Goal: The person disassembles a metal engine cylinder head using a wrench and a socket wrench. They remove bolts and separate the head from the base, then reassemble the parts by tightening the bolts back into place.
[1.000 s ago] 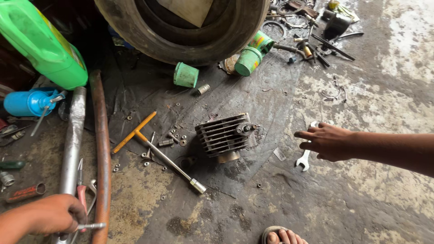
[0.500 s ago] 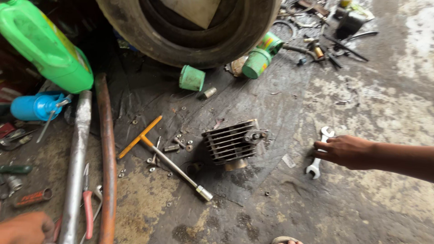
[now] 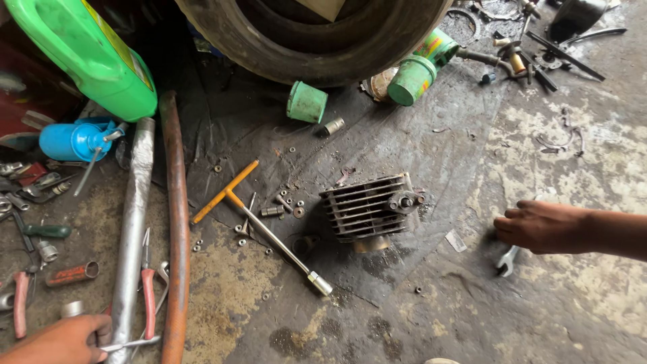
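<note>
1. Two hands flank the finned engine cylinder, which lies on its side on the oily floor.
2. Right hand, fingers curled, covers a spanner right of the cylinder; grip unclear.
3. Left hand, far lower-left of it, pinches a thin metal rod.

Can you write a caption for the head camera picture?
Right hand over a small metal spanner, beside a finned grey engine cylinder on the oily floor.
</note>
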